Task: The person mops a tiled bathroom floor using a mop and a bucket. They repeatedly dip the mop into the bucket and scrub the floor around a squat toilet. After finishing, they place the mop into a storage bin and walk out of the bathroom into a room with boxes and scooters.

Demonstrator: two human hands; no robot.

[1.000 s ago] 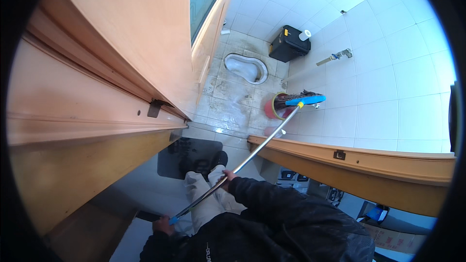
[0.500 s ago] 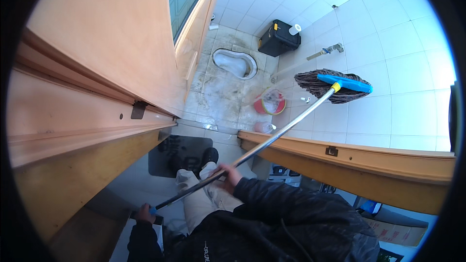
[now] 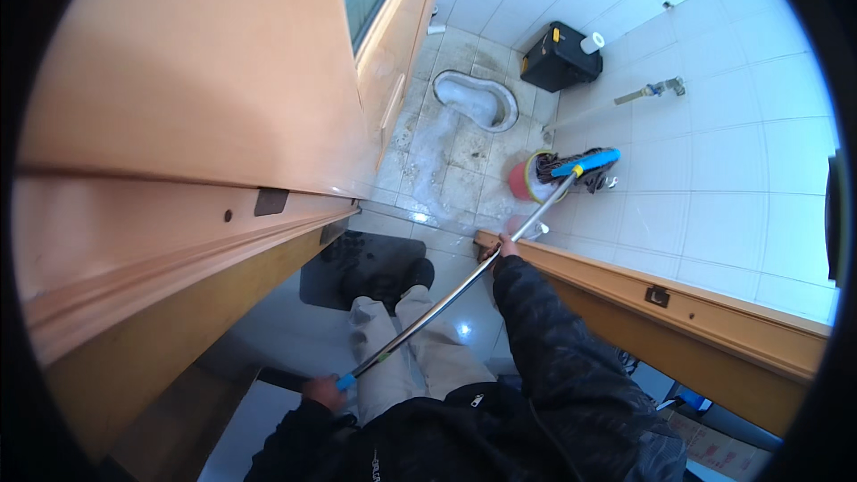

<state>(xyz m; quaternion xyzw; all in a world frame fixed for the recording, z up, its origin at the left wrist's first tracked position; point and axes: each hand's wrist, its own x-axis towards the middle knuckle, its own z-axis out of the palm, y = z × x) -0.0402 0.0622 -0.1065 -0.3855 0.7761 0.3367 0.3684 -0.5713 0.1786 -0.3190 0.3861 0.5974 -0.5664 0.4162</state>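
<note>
A mop (image 3: 455,293) with a long metal handle slants from lower left to upper right across the doorway. My left hand (image 3: 323,392) is closed round its blue end cap, near my lap. Farther along, beside the door frame, my right hand (image 3: 505,248) grips the handle. The blue mop head (image 3: 596,162) with dark, stringy strands is at the pink bucket (image 3: 520,180); some strands hang over the bucket's mouth. Whitish suds show inside the bucket. A translucent pinkish bottle (image 3: 527,227) stands just behind the handle, partly hidden.
A squat toilet (image 3: 476,100) is set into the tiled floor, with suds trailing from it. Behind stands a black box (image 3: 561,58) with a paper roll (image 3: 592,43) on top. A tap (image 3: 662,87) juts from the wall. The wooden door (image 3: 196,62) is at left; a dark mat (image 3: 335,263) lies underfoot.
The mop head has come down from above, in front of the wall, to the bucket. My right hand has moved forward, away from my body. The view has shifted a little.
</note>
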